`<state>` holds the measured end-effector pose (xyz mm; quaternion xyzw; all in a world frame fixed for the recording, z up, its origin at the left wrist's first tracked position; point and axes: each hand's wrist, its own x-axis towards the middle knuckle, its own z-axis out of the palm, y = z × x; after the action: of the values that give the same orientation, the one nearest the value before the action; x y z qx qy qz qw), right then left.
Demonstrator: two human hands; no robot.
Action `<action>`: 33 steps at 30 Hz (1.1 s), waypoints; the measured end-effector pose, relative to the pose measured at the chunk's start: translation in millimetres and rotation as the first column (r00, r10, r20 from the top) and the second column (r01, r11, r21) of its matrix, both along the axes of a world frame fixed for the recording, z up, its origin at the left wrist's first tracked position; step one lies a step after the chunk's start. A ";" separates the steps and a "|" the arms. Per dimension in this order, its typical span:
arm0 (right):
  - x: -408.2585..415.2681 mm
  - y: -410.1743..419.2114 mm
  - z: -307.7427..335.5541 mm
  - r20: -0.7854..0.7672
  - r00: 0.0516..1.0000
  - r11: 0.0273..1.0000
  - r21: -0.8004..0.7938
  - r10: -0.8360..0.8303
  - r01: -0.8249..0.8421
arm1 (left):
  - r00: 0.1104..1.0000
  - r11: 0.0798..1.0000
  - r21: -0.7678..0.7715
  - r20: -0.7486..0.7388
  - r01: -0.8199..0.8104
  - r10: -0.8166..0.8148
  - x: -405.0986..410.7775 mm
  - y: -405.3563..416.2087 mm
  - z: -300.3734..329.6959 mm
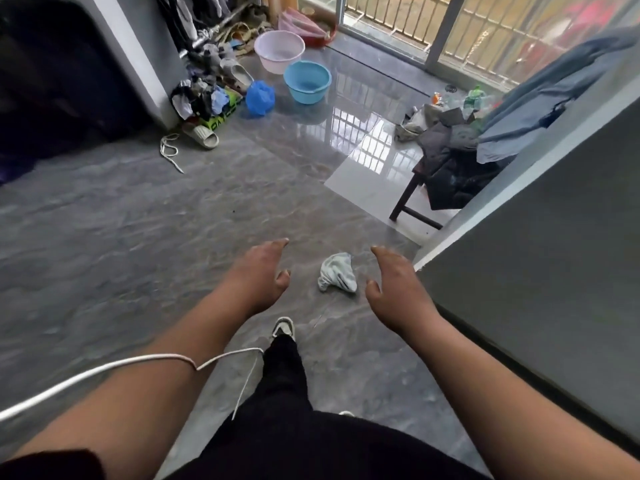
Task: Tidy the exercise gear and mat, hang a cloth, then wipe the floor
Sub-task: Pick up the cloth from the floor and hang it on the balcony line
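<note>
Two bare hands reach forward at the lower centre of the head view, the left hand (258, 275) and the right hand (394, 284), each with fingers loosely spread and holding nothing. Between them, a little nearer the right, a crumpled pale cloth (338, 277) lies on the grey tiled floor (138, 220), touching neither hand. A judgement: the cloth is about to be picked up for wiping or hanging. The risk lies lower in the frame, where a white cord (149, 360) runs across the left forearm and trails down by the black trouser leg and the shoe (284, 328); stooping could snag it or trip the foot. The glossy floor toward the upper centre, near the blue basin (307, 81) and pink basin (279, 50), may be slick. Much is hard to read: the clutter at upper left is a blurred heap, the clothes piled on the stool (415, 199) at right hide its seat, and no mat or exercise gear can be made out with certainty.
</note>
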<state>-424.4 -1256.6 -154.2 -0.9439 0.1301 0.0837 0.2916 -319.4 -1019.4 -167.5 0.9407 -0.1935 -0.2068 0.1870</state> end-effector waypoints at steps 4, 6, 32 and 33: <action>73.6 -10.5 -40.9 -0.101 0.994 0.999 0.022 -0.047 0.050 | 0.994 1.000 0.014 -0.106 0.023 -0.022 86.7 -24.6 -41.5; 106.4 -15.4 -61.9 -0.170 0.981 0.993 0.047 -0.095 0.104 | 0.988 0.999 0.020 -0.151 0.037 -0.033 124.3 -38.6 -57.2; 230.9 -107.8 -840.6 -0.354 0.928 0.993 -0.033 -0.119 0.115 | 0.947 0.984 0.177 -0.320 0.035 0.023 225.0 -208.6 -825.9; 233.0 -106.6 -856.0 -0.348 0.929 0.992 -0.065 -0.128 0.113 | 0.948 0.984 0.180 -0.316 0.016 0.042 225.0 -209.7 -839.9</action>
<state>-191.4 -1363.1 -1010.2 -0.9102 0.2395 0.2301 0.2476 -94.4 -1229.1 -1007.4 0.9092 -0.1349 -0.3713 0.1313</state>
